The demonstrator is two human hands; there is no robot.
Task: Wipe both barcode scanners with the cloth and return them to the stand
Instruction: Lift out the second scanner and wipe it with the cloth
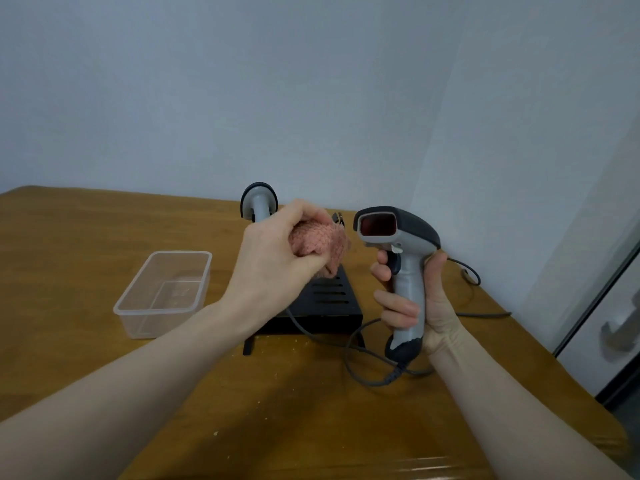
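We grip one scanner [398, 258] by its handle in our right hand [420, 299], window turned toward the cloth [320, 242] bunched in our left hand [277, 251] | other scanner [259, 202] waits behind left hand on stand [325, 303]

Grey-and-black scanner [401, 258], upright, red window facing the viewer, cable trailing from its base, gripped by the handle. Bunched pink cloth [320, 242], held just left of that window. Second scanner [259, 202] seated in the black stand [327, 299].
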